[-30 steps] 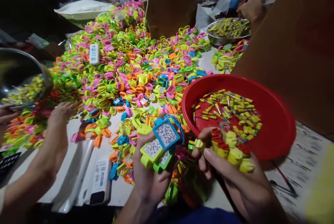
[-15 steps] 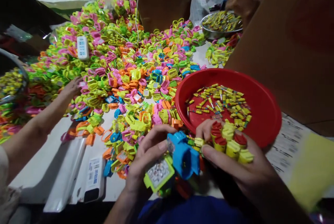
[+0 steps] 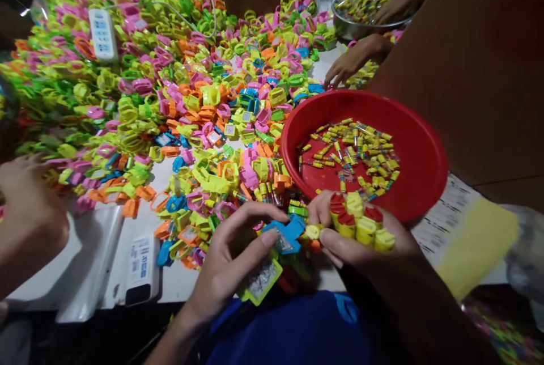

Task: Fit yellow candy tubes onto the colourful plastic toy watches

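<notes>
My left hand [image 3: 232, 266] is closed round a blue plastic toy piece [image 3: 284, 236], with a yellow-green one [image 3: 260, 281] under the same fingers. My right hand [image 3: 361, 246] is closed on a row of small yellow and red cylinders [image 3: 361, 222] and pinches one yellow cylinder [image 3: 313, 232] against the blue piece. Both hands hover at the near table edge, just in front of a red bowl [image 3: 425, 155] holding several small yellow parts [image 3: 352, 152].
A deep heap of pink, yellow, green and orange plastic rings [image 3: 170, 93] covers the table. Another person's hand [image 3: 25, 217] is at the left; a second person's hand [image 3: 352, 62] reaches in beyond the red bowl, near a metal bowl [image 3: 363, 5]. White power strip [image 3: 102, 33], white box [image 3: 142, 268], brown cardboard [image 3: 480, 64].
The blue piece has tilted lower in my left hand and my right hand has brought a yellow cylinder up to it. The view has tipped down. A far hand has reached in beside the red bowl.
</notes>
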A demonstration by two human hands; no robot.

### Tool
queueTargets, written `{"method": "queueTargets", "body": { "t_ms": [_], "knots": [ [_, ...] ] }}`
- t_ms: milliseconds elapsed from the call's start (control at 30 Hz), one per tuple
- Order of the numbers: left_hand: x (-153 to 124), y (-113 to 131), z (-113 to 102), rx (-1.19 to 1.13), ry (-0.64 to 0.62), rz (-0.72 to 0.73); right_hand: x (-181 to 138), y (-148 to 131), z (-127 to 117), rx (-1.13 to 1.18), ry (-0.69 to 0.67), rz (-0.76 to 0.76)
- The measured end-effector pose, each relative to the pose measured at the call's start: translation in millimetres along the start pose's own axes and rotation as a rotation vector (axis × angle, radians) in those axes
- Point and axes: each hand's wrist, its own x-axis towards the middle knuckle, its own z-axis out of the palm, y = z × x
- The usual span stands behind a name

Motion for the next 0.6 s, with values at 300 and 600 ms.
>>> {"method": "queueTargets", "body": {
  "t_ms": [300,600],
  "knots": [
    [6,5,-11,0.179,-0.202,0.066,4,-5,-22,-0.104,-0.079,0.047],
    [17,15,-4,-0.205,-0.258,-0.442,7,-30,-37,-0.487,-0.283,-0.133]
  ]
}}
